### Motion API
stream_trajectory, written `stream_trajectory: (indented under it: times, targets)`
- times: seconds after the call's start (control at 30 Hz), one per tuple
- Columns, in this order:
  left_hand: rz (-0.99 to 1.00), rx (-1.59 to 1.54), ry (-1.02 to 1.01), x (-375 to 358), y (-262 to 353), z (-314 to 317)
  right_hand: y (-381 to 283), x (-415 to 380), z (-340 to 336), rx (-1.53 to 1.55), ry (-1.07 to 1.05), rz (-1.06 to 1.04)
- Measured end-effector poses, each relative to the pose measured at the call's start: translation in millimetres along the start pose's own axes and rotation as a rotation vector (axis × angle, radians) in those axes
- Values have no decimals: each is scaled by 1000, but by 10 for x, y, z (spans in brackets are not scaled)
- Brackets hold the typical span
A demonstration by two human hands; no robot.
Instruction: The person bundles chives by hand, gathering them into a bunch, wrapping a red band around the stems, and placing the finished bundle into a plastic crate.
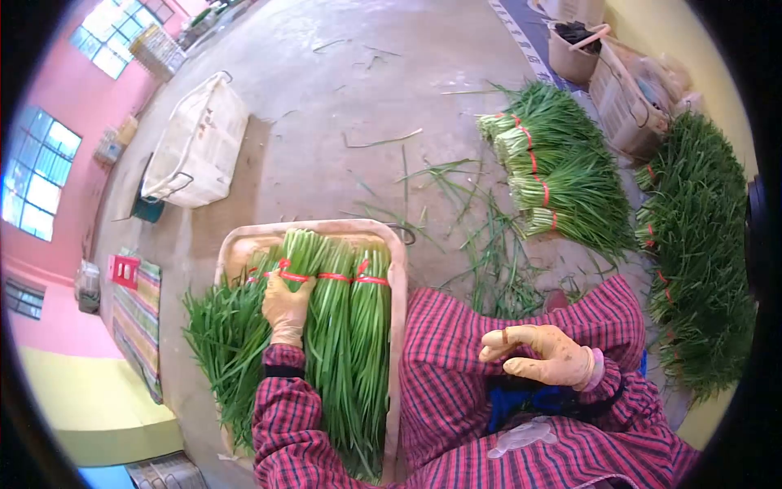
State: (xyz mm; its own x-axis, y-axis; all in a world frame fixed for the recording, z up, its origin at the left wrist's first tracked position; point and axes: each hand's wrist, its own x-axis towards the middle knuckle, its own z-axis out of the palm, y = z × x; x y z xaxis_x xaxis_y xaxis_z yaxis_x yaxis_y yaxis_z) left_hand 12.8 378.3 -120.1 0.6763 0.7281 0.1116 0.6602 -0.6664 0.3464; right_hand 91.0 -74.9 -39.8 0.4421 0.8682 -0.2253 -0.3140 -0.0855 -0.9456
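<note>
My left hand (287, 310), in a pale glove, is closed around a bundle of chives (302, 251) near its red band. That bundle lies in a pale plastic crate (397, 293), cut ends toward the far rim. More banded chive bundles (371, 314) lie beside it in the crate, and long leaves hang over the left rim. My right hand (544, 356), also gloved and stained at the fingers, hovers over my lap. Its fingers stretch to the left with the thumb apart, and nothing shows between them.
Banded chives (562, 171) lie in a row on the floor to the right, with another pile (696, 253) beyond. Loose leaves (497, 253) litter the floor. A white crate (204, 147) stands far left. A bucket (573, 57) and another crate (623, 102) stand far right.
</note>
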Motion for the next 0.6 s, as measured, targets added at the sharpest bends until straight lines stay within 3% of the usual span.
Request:
stream_trajectory:
  times: [0.27,0.33,0.47,0.6]
  targets:
    - [182,89,204,-82,28,100,68,-12,-30,-28,-17,-33]
    - [49,115,15,-55,80,53,5,2,-28,-50,-19,48]
    - [-90,81,-173,92,-97,102,47,29,-25,-3,31,29]
    - [4,-138,-210,163,-248,131,-151,9,-58,-253,-24,-12]
